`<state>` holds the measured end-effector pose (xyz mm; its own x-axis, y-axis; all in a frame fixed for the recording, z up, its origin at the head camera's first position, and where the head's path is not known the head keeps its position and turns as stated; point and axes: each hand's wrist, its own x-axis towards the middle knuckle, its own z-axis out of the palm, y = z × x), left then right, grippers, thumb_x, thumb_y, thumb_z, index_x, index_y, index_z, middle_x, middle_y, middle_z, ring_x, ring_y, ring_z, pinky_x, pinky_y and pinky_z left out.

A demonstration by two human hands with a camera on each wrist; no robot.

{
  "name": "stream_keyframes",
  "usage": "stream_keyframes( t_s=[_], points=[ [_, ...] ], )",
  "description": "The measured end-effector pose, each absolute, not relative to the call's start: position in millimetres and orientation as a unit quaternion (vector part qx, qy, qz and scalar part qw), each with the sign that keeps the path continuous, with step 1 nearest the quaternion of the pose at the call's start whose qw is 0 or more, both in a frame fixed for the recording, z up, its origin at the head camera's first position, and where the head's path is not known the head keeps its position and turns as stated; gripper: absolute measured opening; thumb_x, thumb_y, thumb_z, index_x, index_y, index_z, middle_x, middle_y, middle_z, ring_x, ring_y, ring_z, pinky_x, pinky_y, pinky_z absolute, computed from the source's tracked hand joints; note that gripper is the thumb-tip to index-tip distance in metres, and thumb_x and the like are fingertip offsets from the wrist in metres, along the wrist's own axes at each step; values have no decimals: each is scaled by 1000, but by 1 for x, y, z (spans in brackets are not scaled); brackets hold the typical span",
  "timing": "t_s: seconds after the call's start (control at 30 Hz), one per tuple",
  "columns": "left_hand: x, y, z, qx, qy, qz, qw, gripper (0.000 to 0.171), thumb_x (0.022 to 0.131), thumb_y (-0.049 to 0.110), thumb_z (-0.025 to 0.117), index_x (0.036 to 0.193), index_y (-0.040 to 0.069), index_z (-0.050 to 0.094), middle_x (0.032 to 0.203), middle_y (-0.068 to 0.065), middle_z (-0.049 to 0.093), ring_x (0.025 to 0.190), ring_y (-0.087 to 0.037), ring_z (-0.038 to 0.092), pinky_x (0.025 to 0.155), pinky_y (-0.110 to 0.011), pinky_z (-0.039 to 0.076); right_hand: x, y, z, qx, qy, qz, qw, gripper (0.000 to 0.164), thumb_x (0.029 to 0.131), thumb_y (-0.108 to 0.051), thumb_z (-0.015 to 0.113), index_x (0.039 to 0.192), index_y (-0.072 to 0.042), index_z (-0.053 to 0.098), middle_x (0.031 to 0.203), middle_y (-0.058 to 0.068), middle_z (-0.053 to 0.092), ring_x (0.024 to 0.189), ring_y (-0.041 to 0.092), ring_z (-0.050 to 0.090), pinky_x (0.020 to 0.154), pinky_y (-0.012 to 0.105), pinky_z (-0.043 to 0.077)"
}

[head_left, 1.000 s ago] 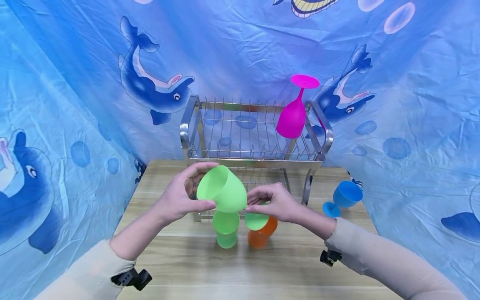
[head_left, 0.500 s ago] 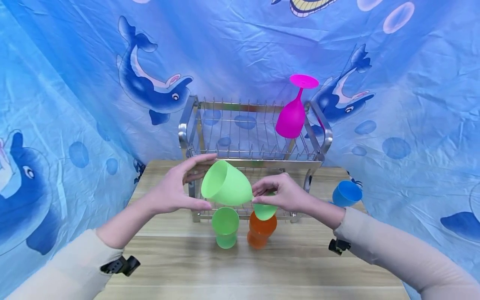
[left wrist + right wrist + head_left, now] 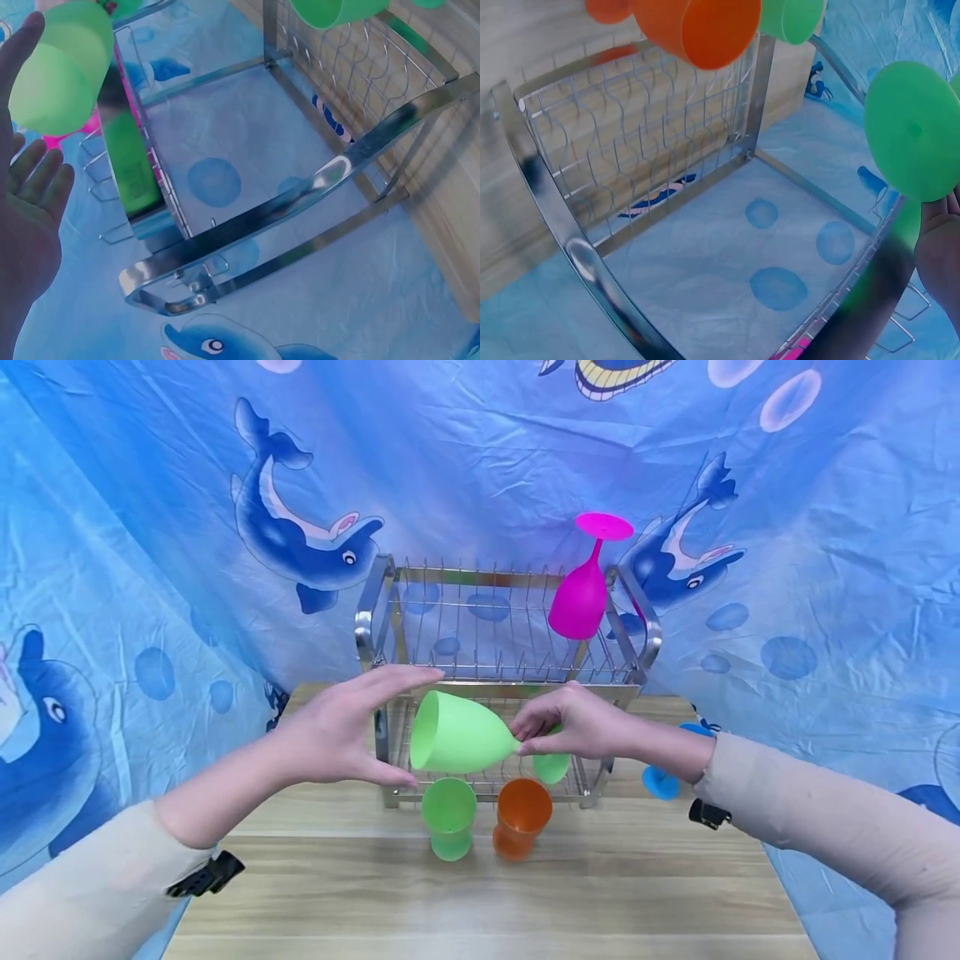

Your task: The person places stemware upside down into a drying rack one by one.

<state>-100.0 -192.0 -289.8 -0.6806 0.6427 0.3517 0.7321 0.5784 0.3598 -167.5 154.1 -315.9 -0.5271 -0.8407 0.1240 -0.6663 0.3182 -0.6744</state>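
In the head view we see the green goblet (image 3: 461, 735) held in the air in front of the rack (image 3: 495, 690), tipped on its side with its mouth toward the left. The right grip (image 3: 577, 722) is closed to a pinch where the bowl tapers into the stem. The left grip (image 3: 333, 727) is spread wide about the mouth, fingers above and thumb below, with hold of nothing (we cannot tell whether the thumb tip touches the rim). Below, a green cup (image 3: 450, 814) and an orange cup (image 3: 523, 810) stand upright and apart, just in front of the rack's lower front edge. From them the wooden surface (image 3: 480, 902) stretches toward us, leaving room for movement. A blue cup (image 3: 662, 782) sits partly behind the right forearm, near the surface's right edge. A magenta goblet (image 3: 581, 597) is upside down at the right end of the upper tier.

In the left wrist view we find straight fingers beside the green goblet's bowl, and the rack's curved side bar crossing the middle.

In the right wrist view we see the goblet's round foot near the right border; it hides most of the pinch.
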Motion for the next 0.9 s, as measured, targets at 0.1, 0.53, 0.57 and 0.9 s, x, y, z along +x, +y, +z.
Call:
stream_keyframes(
  t_s=[0.1,0.53,0.57,0.9],
  points=[
    [-101,-189,-296,-411,-873,-236,117,117,62,47,105,159,18,48,158,-8,55,140,-34,58,102,-58,59,-170,151,-312,-471,802,-340,136,22,91,-6,85,112,-6,81,103,1,81,90,9,78,82,26,65],
    [-105,-187,-306,-448,-843,-240,174,107,59,28,107,151,14,54,150,-10,61,131,-34,65,96,-52,63,-176,144,-305,-478,797,-338,149,22,91,-5,86,113,-6,81,102,1,81,90,10,78,81,26,66],
    [-105,-188,-306,-447,-844,-241,174,106,59,27,106,150,14,55,149,-9,61,130,-34,65,96,-52,63,-176,144,-305,-479,797,-338,148,22,91,-5,86,113,-6,81,102,1,81,90,10,78,81,26,66],
    [-98,-196,-308,-400,-860,-266,171,101,57,24,106,146,16,60,145,-6,65,130,-32,65,99,-56,61,-171,153,-290,-461,795,-376,117,39,89,-7,88,126,-2,77,116,8,80,103,19,79,89,35,66]
  ],
)
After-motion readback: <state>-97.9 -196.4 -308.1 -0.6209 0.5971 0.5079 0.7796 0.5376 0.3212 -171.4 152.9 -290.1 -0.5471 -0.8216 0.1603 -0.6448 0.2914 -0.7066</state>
